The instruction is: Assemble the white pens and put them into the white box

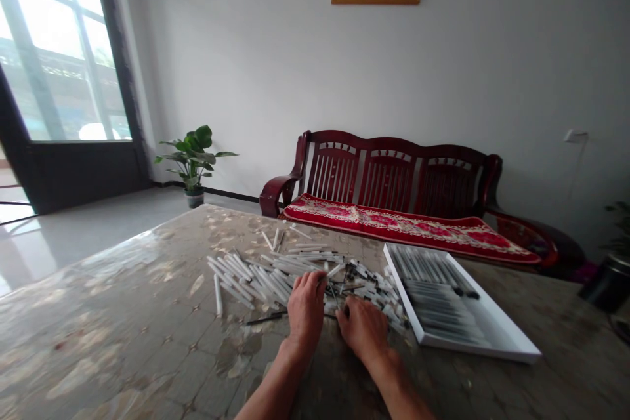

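Note:
My left hand is closed, thumb and fingers pinched at the right side of a pile of white pen barrels. Just right of it, my right hand is curled low over the tabletop with its fingertips together. A thin pen part shows between the two sets of fingertips; its ends are hidden and small. Small black and clear pen pieces lie heaped behind my right hand. A few dark thin rods rest left of my left wrist.
A shallow white box holding rows of pens stands to the right on the patterned tabletop. Beyond the table is a dark red wooden bench with a red cushion. A potted plant stands by the door.

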A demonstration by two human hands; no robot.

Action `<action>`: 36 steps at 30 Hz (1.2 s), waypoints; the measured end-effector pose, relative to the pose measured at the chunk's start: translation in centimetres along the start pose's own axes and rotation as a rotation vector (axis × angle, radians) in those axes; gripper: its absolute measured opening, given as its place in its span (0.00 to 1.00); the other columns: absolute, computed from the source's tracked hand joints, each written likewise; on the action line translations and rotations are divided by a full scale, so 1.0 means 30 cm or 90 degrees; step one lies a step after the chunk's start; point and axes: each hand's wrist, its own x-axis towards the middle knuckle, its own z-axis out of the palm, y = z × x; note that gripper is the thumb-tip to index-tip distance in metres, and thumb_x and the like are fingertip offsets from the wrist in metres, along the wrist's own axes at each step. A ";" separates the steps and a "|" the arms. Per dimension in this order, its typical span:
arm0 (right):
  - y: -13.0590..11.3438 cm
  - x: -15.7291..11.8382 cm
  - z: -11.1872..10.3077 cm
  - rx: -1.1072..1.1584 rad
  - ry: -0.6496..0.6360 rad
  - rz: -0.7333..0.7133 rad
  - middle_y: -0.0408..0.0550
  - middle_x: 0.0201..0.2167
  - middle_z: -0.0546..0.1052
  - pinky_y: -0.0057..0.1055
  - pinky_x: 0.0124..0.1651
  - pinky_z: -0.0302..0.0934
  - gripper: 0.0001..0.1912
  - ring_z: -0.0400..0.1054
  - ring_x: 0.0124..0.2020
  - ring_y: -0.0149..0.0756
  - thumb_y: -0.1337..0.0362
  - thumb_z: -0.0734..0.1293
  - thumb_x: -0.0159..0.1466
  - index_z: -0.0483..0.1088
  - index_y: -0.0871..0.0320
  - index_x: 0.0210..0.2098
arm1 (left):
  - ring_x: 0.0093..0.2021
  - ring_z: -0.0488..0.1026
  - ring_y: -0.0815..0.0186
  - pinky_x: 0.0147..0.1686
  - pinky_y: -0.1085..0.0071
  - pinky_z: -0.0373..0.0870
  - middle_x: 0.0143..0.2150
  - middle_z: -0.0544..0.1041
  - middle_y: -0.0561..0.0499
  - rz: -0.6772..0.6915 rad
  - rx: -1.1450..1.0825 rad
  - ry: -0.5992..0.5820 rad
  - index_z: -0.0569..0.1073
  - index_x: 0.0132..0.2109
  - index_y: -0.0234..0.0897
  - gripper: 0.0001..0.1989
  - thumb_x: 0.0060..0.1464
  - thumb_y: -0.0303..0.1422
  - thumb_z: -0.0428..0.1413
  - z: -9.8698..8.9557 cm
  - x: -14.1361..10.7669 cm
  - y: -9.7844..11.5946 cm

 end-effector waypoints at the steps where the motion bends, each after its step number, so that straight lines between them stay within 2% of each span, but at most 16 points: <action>1: 0.005 0.005 0.005 -0.007 -0.002 0.004 0.50 0.34 0.80 0.29 0.36 0.59 0.08 0.75 0.39 0.41 0.60 0.65 0.63 0.74 0.55 0.33 | 0.41 0.72 0.59 0.40 0.66 0.68 0.38 0.79 0.51 -0.001 -0.002 0.000 0.75 0.41 0.41 0.07 0.61 0.32 0.52 0.000 -0.001 -0.001; 5: 0.062 0.038 0.038 0.010 0.038 0.029 0.53 0.32 0.81 0.30 0.32 0.57 0.07 0.76 0.34 0.42 0.65 0.63 0.64 0.73 0.56 0.37 | 0.42 0.71 0.58 0.41 0.65 0.67 0.39 0.78 0.50 -0.012 -0.002 0.007 0.75 0.42 0.42 0.07 0.61 0.33 0.51 -0.001 -0.001 -0.013; 8: 0.125 0.069 0.062 0.144 0.129 0.024 0.50 0.29 0.81 0.31 0.31 0.58 0.06 0.75 0.31 0.42 0.65 0.62 0.62 0.72 0.53 0.34 | 0.43 0.71 0.57 0.41 0.64 0.67 0.39 0.78 0.50 -0.035 0.006 0.014 0.75 0.42 0.42 0.07 0.61 0.32 0.52 -0.003 0.003 -0.022; 12: 0.195 0.102 0.061 0.394 0.261 0.011 0.49 0.29 0.80 0.33 0.35 0.63 0.12 0.74 0.33 0.42 0.56 0.60 0.62 0.72 0.54 0.32 | 0.43 0.71 0.58 0.40 0.65 0.66 0.40 0.78 0.50 -0.058 0.022 0.027 0.75 0.42 0.42 0.07 0.60 0.31 0.52 -0.010 0.009 -0.026; 15: 0.219 0.111 0.041 0.477 0.292 0.024 0.51 0.31 0.80 0.33 0.39 0.64 0.16 0.73 0.34 0.42 0.51 0.60 0.61 0.72 0.55 0.33 | 0.43 0.71 0.58 0.41 0.65 0.66 0.40 0.78 0.50 -0.066 0.035 0.030 0.75 0.43 0.42 0.07 0.60 0.30 0.53 -0.014 0.012 -0.027; 21: 0.221 0.108 0.022 0.497 0.296 0.005 0.50 0.31 0.78 0.33 0.41 0.63 0.14 0.72 0.35 0.42 0.52 0.61 0.61 0.71 0.56 0.32 | 0.42 0.71 0.59 0.41 0.66 0.66 0.40 0.78 0.50 -0.065 0.050 0.033 0.75 0.43 0.42 0.07 0.60 0.30 0.53 -0.023 0.014 -0.023; 31: 0.240 0.109 0.020 0.439 0.313 -0.048 0.50 0.33 0.78 0.33 0.42 0.63 0.12 0.71 0.37 0.40 0.56 0.60 0.63 0.72 0.56 0.33 | 0.43 0.70 0.58 0.41 0.66 0.65 0.40 0.77 0.50 -0.047 0.055 0.023 0.75 0.43 0.43 0.08 0.60 0.29 0.53 -0.028 0.011 -0.024; 36: 0.258 0.111 0.004 0.385 0.351 -0.076 0.51 0.34 0.77 0.34 0.43 0.63 0.11 0.70 0.38 0.41 0.58 0.60 0.64 0.72 0.55 0.34 | 0.42 0.69 0.58 0.41 0.65 0.66 0.40 0.78 0.49 0.002 0.092 0.020 0.75 0.43 0.44 0.08 0.60 0.30 0.53 -0.034 0.013 -0.026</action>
